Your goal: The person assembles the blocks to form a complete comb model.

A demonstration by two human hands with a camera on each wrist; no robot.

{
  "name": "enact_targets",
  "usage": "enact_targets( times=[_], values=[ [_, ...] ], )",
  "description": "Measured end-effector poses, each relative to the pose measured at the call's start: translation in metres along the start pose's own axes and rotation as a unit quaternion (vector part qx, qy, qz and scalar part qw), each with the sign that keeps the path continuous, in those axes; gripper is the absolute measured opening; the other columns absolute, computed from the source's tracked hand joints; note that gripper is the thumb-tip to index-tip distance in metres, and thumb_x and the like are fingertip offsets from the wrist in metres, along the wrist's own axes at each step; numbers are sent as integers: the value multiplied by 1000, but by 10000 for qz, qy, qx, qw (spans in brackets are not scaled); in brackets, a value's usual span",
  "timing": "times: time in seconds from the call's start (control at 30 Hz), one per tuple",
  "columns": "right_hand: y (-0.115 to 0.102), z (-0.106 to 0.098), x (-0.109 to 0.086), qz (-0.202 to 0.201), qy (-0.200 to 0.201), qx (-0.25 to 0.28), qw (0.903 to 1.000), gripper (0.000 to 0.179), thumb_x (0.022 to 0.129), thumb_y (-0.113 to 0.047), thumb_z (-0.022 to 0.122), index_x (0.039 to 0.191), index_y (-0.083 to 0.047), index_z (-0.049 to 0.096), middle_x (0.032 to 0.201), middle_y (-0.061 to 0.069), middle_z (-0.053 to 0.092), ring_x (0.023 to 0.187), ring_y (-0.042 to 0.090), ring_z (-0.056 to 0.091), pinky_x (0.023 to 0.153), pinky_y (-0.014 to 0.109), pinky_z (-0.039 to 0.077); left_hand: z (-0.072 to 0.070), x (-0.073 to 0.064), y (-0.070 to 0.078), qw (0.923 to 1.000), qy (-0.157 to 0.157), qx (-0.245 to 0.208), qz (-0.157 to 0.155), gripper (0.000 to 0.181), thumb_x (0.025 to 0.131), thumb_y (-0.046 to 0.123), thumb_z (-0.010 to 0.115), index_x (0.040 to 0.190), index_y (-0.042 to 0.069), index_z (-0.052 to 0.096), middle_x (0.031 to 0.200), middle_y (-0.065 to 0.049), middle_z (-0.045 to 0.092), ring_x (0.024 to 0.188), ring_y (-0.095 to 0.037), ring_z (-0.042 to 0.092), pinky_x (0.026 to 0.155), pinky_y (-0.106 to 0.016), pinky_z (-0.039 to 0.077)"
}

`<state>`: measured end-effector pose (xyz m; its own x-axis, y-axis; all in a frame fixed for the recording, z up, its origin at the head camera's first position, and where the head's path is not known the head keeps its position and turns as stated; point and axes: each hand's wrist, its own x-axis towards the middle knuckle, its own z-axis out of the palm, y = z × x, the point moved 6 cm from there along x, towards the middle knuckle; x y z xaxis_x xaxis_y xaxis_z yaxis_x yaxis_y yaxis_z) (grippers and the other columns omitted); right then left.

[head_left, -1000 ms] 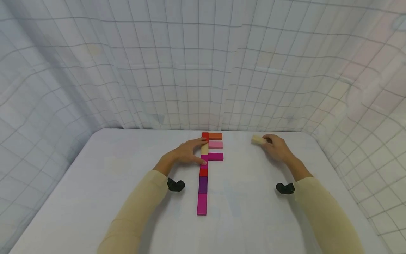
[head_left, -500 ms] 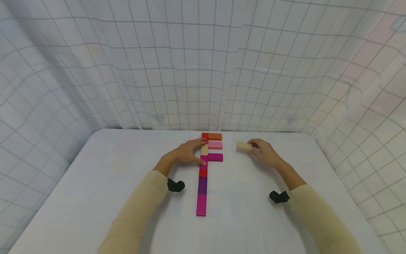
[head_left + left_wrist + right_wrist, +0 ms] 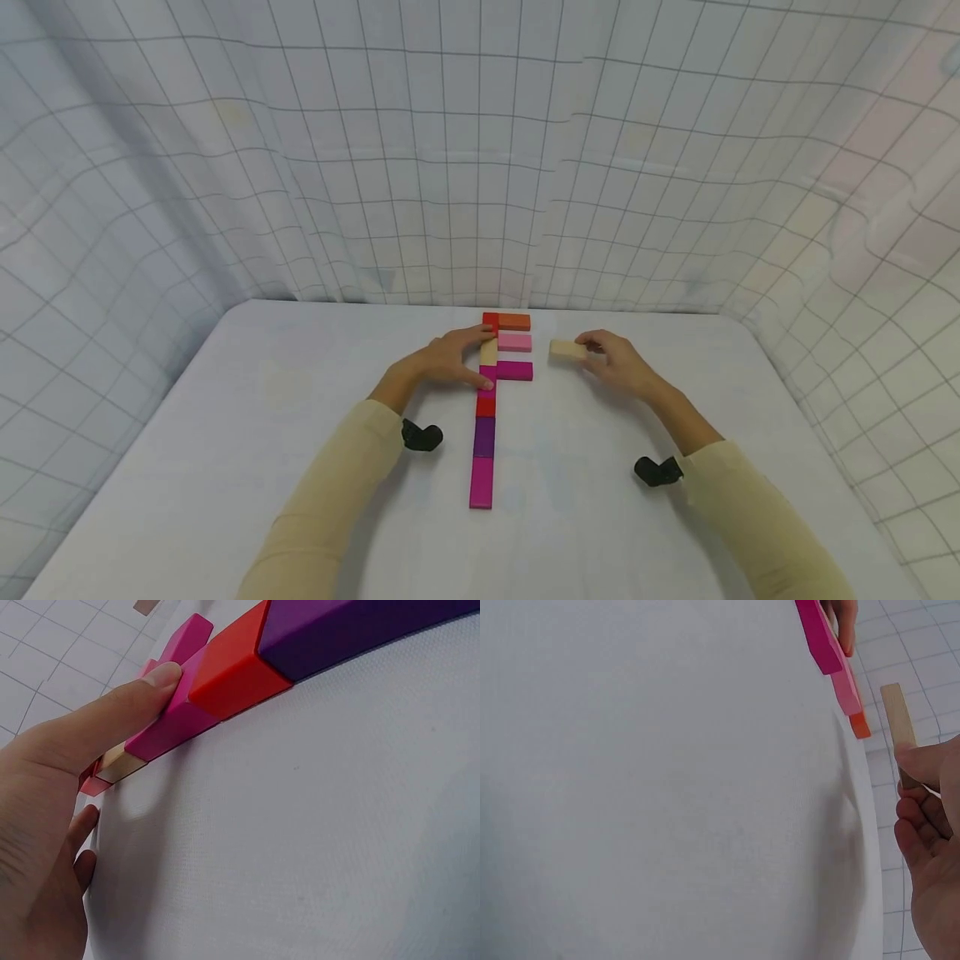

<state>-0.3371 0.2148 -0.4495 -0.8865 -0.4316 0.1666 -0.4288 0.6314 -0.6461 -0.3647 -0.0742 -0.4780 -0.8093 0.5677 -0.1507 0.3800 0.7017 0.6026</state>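
Between the thumb and fingers of my right hand [image 3: 618, 362] is a plain wooden block [image 3: 564, 349], held by one end above the white table. The thumb across that block shows in the right wrist view. My left hand [image 3: 446, 357] rests on a straight row of blocks, its thumb on a magenta block [image 3: 169, 724] and its fingertips near the far red block [image 3: 490, 318]. Another plain wooden block [image 3: 488, 353] lies in the row between them. Sticking out rightward from the row are an orange block [image 3: 514, 322], a pink block [image 3: 514, 342] and a magenta block [image 3: 515, 371].
The row runs toward me through a red block [image 3: 486, 407], a purple block [image 3: 484, 437] and a magenta block [image 3: 481, 483]. White table surface [image 3: 585, 500] spreads on both sides. Behind its far edge hangs a checked curtain [image 3: 480, 167].
My right hand has carried the wooden block leftward, closer to the row, slowing over the last half second. My left hand stays in place on the row.
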Motion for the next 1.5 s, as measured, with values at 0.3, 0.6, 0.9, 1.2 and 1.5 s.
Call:
enact_targets(
  times=[0.3,0.6,0.9,1.2,1.5],
  values=[
    [-17,11,1,-147,-230,-67,9996,29,95,1,70,123,4,64,121,16,66,114,34,62,102,51,50,-1,2,6,10000,0,-4,5,97,82,48,80,164,24,34,170,-7,24,154,-32,20,118,-69,15],
    [-38,23,-2,-421,-540,-118,9976,30,95,-1,71,124,3,65,121,14,67,112,31,63,100,49,51,-3,2,7,10000,-37,68,-60,97,82,46,80,164,23,33,170,-8,23,154,-33,19,117,-69,15],
    [-50,39,-3,-408,-896,-247,9948,31,95,-5,73,125,1,64,123,12,66,114,30,62,101,46,52,-1,4,6,9999,-86,112,-40,95,84,46,79,164,22,33,170,-8,21,154,-34,18,117,-71,13],
    [-59,53,-5,-448,-1091,-403,9922,33,96,-7,74,126,0,65,120,9,68,110,25,62,99,43,53,-2,2,3,9998,-93,145,-34,97,82,49,79,164,23,33,170,-9,22,154,-33,19,117,-71,13],
    [-66,63,-8,-723,-1124,-736,9883,33,94,-7,76,125,1,67,120,9,69,110,25,63,99,43,53,-2,-1,2,9999,-93,112,-77,98,82,47,80,164,22,33,169,-10,23,154,-34,19,117,-71,12]
  ],
)
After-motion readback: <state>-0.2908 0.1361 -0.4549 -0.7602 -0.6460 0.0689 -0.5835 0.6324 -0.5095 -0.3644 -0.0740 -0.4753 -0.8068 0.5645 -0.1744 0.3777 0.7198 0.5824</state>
